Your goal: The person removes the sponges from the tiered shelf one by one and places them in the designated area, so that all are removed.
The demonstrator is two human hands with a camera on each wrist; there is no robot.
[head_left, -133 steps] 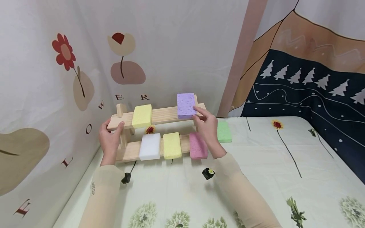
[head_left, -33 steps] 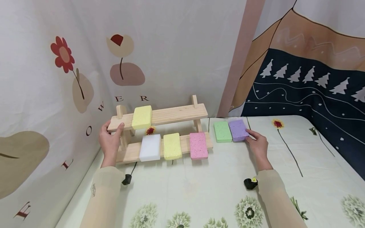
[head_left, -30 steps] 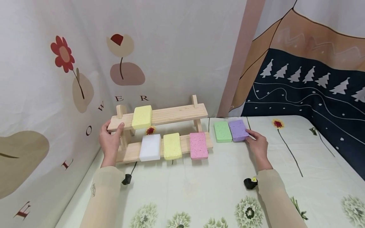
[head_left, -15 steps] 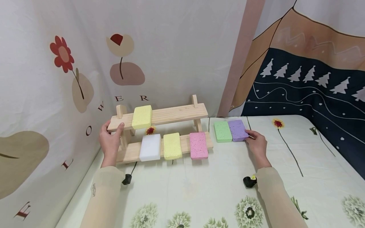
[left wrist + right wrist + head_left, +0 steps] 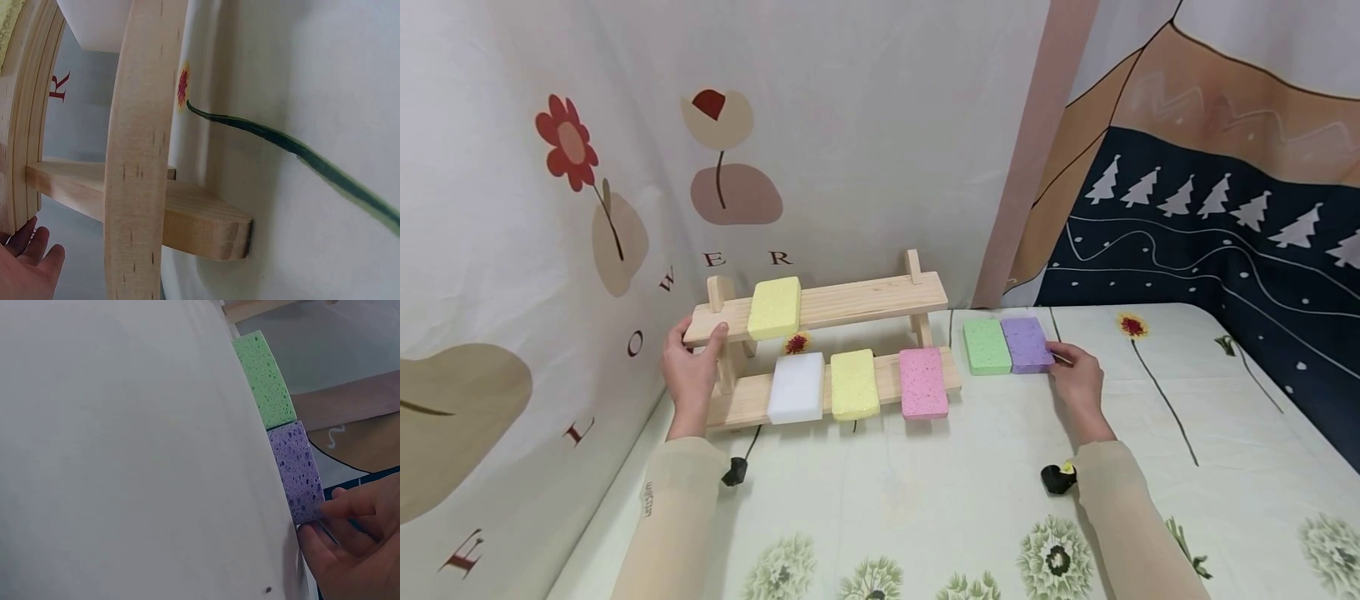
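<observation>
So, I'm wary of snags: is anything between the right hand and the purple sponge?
Nothing visible: the right hand touches the purple sponge at its right edge. The green sponge lies on its opposite side, away from the hand.

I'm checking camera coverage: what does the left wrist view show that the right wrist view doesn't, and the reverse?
Only the left wrist view: the left hand at the upper board's end, slivers of a yellow sponge and a white sponge, a printed flower and a letter R.

Only the right wrist view: the right hand touching the purple sponge, with the green sponge beside it.

Both: pale tablecloth and the wooden rack, just a strip in the right view.
</observation>
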